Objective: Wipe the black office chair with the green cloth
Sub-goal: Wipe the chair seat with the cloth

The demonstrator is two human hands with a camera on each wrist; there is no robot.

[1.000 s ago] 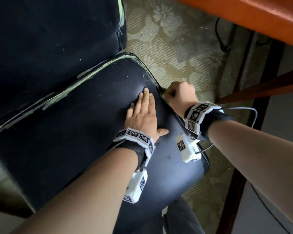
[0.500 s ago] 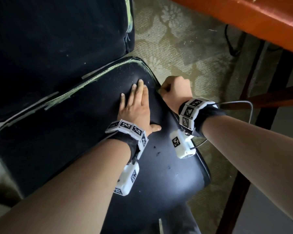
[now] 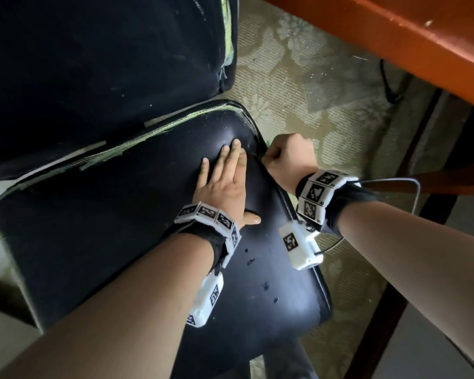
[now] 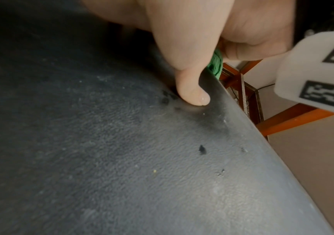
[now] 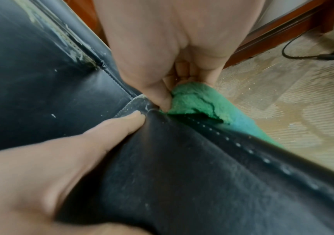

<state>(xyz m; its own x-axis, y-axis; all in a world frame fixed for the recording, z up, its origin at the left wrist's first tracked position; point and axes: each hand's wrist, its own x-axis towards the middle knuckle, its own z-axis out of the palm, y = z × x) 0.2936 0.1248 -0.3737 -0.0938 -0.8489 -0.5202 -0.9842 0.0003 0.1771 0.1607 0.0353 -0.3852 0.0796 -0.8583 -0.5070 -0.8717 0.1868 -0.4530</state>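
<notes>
Pressing flat on the black office chair [image 3: 99, 214], the left hand [image 3: 222, 184] lies with fingers straight, its fingertips [image 5: 136, 116] reaching the seat's right-hand seam. Just beside it, off the seat's right edge, the right hand [image 3: 290, 157] is balled round the green cloth [image 5: 194, 101], which is bunched against the stitched side panel and touches it. That edge runs as a long line from the back corner toward the person, so the next wipe probably follows it, and the right hand is the nearer one for that. Counted: one chair, one cloth, two hands, plus several dark specks [image 3: 251, 259] on the seat.
</notes>
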